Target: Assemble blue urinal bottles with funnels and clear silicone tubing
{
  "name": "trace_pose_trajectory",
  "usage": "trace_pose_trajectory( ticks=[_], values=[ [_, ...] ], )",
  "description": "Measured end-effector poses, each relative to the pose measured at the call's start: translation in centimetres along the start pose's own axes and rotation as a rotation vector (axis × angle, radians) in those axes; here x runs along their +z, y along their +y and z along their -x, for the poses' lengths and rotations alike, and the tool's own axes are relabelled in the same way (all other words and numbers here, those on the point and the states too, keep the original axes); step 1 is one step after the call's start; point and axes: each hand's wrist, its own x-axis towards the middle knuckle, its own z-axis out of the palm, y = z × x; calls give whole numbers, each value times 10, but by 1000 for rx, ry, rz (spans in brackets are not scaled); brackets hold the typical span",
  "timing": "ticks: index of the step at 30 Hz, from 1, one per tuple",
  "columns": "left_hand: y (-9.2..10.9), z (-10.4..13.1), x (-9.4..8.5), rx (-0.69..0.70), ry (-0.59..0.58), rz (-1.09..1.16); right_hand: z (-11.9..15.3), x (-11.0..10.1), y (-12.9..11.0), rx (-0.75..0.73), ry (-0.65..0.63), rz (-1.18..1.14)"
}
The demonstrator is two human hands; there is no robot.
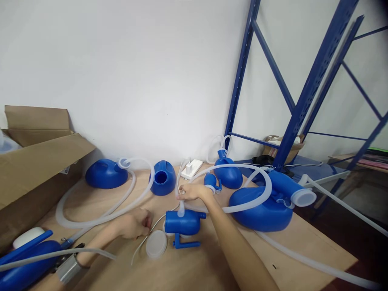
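Observation:
My right hand point(194, 191) reaches to the middle of the table, its fingers closed around the upper part of a short translucent hose point(181, 211). This hose end meets a small blue plastic container point(183, 222) with a handle, which lies on its side. My left hand point(135, 223) is curled closed just above the tabletop, left of that container. A thin white cable point(157, 220) passes by its fingertips; whether they grip it is unclear. Between the hands, nearer to me, lies a round translucent lid point(156, 244).
Several blue bottles with hoses stand around: one at the back left point(106, 173), an uncapped one point(163, 180), a large one point(260, 210) at right. A white power strip point(192, 169) lies by the wall. An open cardboard box point(45, 161) is left, blue shelf posts point(312, 89) right.

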Motion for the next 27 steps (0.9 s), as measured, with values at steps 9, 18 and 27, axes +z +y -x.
trace_pose_trajectory(
  ticks=[9, 18, 27],
  values=[
    [4, -4, 10, -32, 115, -129, -17, 28, -14, 131, 115, -29],
    [-14, -16, 13, -19, 323, 21, -20, 16, -5, 78, 226, -235],
    [8, -11, -7, 47, 444, 436, 30, -37, -3, -101, 380, -615]
  ],
)
